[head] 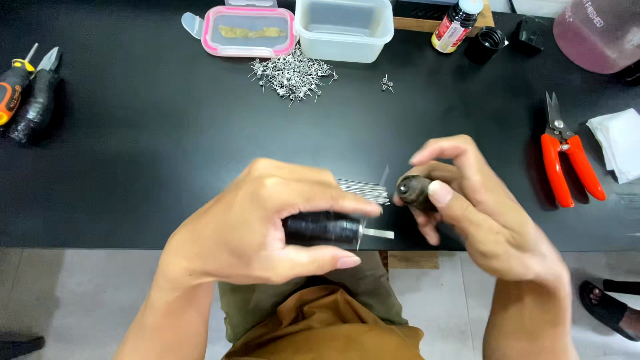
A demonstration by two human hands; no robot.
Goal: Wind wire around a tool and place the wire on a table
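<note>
My left hand [267, 223] is closed around a black cylindrical handle [323, 229] with a flat metal strip [378, 233] sticking out of its right end. My right hand [477, 207] pinches a small dark round chuck-like piece [412, 191] between thumb and fingers, just right of the strip. Between the hands, a bundle of thin straight metal wires [363, 190] lies on the black table [167, 153], partly hidden by my left hand.
A heap of small wire coils [291, 75] lies at the back, with a few strays [387, 83]. Behind it stand a pink-lidded box [248, 31], a clear tub [343, 28], a bottle [455, 25]. Red-handled snips [563, 155], white cloth [620, 143] right; black-wrapped pliers [37, 97] left.
</note>
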